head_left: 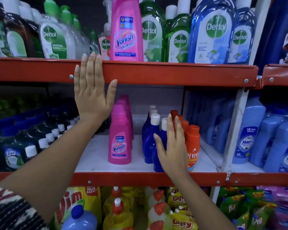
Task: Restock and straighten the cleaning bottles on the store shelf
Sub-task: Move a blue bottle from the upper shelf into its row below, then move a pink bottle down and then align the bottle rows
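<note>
My left hand is flat and open in front of the red edge of the upper shelf, holding nothing. Just right of it, a tall pink Vanish bottle stands on that shelf. On the middle shelf a row of smaller pink Vanish bottles runs front to back. Beside them stand dark blue bottles with white caps and orange Revive bottles. My right hand is open, fingers up, in front of the blue and orange bottles; whether it touches them I cannot tell.
Dettol bottles, green, blue and clear, fill the upper shelf. Dark teal bottles crowd the middle shelf's left, light blue Shakti bottles its right. Bare white shelf board shows left of the pink row. Yellow dish liquid sits below.
</note>
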`<state>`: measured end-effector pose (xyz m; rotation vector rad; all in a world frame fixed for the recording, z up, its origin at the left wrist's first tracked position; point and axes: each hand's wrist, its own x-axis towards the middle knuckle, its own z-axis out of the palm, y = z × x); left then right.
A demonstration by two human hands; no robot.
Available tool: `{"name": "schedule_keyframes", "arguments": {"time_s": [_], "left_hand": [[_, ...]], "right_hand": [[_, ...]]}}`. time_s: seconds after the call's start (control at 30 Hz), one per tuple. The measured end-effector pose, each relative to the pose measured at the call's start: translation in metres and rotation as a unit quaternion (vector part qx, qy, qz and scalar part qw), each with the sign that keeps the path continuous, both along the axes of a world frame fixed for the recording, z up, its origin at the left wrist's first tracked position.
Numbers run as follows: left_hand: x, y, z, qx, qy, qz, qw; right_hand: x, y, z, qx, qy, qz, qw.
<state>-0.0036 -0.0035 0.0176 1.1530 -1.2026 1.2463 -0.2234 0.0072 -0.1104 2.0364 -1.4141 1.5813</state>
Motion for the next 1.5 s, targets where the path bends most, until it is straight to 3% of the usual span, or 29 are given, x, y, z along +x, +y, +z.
{"name": "schedule_keyframes", "arguments": {"time_s": [0.17,0.47,0.77,0.97,1.2,1.5], "left_hand": [[-0.001,0.001,0.000,0.004,0.002,-0.002,1.000],[-0.002,0.001,0.000,0.009,0.007,-0.021,1.000],[-0.001,-0.001,0.000,0.006,0.009,-0.028,1.000],[-0.001,0.000,0.000,0.024,0.015,-0.026,0.999],[-0.003,0.003,0.001,0.029,0.018,-0.030,0.999],[-0.004,0.006,0.002,0.050,0.023,-0.036,0.998]], "right_hand": [[0.005,0.009,0.025,-0.102,0.093,-0.050,0.989],[0.031,0.021,0.150,-0.259,0.088,-0.044,0.961],[0.068,0.022,0.275,-0.219,-0.021,0.076,0.973],[0.087,0.012,0.324,-0.165,-0.007,0.066,0.984],[0.088,0.006,0.344,-0.098,0.028,0.019,0.995],[0.075,0.024,0.341,-0.145,-0.044,0.057,0.987]]}}
